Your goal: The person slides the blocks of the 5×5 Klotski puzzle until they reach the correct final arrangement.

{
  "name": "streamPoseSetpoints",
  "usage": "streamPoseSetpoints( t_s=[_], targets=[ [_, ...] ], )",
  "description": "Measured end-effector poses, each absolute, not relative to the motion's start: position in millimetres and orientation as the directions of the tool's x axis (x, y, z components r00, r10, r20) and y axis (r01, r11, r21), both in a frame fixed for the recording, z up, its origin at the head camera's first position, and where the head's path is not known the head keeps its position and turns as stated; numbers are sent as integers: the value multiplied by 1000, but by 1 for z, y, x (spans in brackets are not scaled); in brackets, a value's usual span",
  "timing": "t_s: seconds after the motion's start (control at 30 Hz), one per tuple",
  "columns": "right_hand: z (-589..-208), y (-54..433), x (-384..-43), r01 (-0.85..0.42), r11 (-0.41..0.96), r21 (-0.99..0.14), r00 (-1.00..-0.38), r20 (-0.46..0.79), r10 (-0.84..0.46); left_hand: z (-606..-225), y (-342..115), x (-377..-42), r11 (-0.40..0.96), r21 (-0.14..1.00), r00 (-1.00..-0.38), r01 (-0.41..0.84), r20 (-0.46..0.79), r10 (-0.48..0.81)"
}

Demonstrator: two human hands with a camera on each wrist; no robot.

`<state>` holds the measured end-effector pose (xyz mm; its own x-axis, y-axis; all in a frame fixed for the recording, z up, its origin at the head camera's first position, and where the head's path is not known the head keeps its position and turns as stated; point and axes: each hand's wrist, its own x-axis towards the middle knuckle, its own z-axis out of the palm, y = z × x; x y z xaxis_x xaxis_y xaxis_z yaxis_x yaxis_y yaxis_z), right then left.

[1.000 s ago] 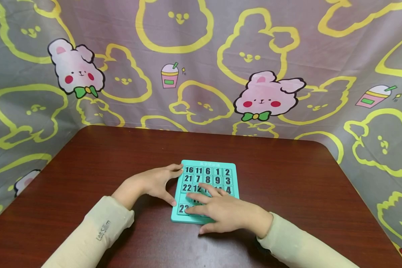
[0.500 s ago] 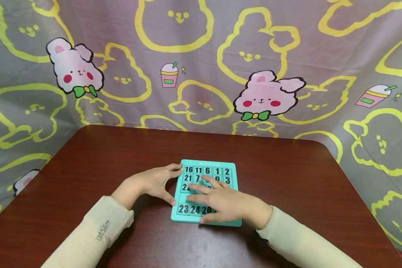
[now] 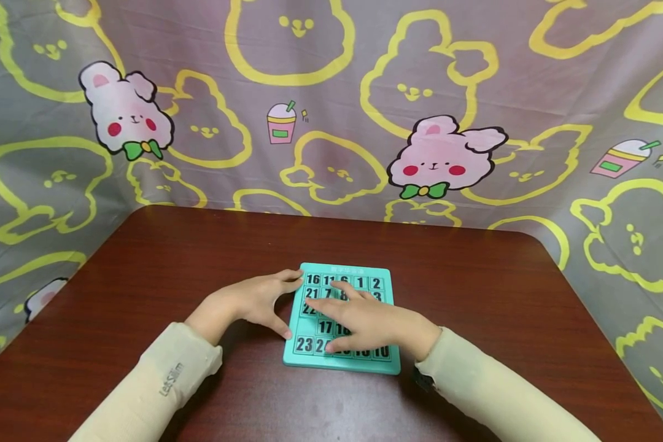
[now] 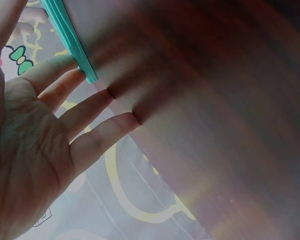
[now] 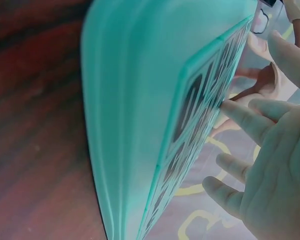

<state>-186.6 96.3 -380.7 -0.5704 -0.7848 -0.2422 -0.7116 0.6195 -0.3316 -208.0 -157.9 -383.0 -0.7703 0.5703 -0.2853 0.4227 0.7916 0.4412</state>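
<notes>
Head view: your left hand (image 3: 256, 301), fingers extended, braces the left edge of a teal number puzzle (image 3: 342, 363), likely to steady it; your right hand (image 3: 367, 322) spreads uncurled over its tiles (image 3: 325, 327), presumably to reach several at once. The puzzle lies flat, about midway between the tabletop (image 3: 447, 270) side edges, well apart from the far edge.

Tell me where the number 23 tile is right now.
In the head view, the 23 tile sits at the near-left corner of the turquoise board, immediately left of the 24 tile, which the right hand partly covers.
</notes>
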Motion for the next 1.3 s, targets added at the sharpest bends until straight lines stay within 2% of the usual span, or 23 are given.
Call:
streamPoseSetpoints(
  t_s=[0.27, 0.57, 0.73, 1.3],
  targets=[
    [-381, 97, -181, -743, 582, -332, -536, -227, -813, -384, -158, -208, 795, 434, -772, 425, -286, 568],
    [-380, 97, -169, -828, 522, -205, -483, -215, -849, -383, -158, -208, 799, 417, -771, 433, -289, 568],
    [-379, 97, -165, -838, 511, -194, -473, -211, -856, -382, -158, -207, 798, 422, -770, 431, -289, 569],
    [-374, 97, -192, -760, 596, -259, -554, -221, -802, -385, -158, -209, 796, 430, -769, 427, -290, 570]
  ],
)
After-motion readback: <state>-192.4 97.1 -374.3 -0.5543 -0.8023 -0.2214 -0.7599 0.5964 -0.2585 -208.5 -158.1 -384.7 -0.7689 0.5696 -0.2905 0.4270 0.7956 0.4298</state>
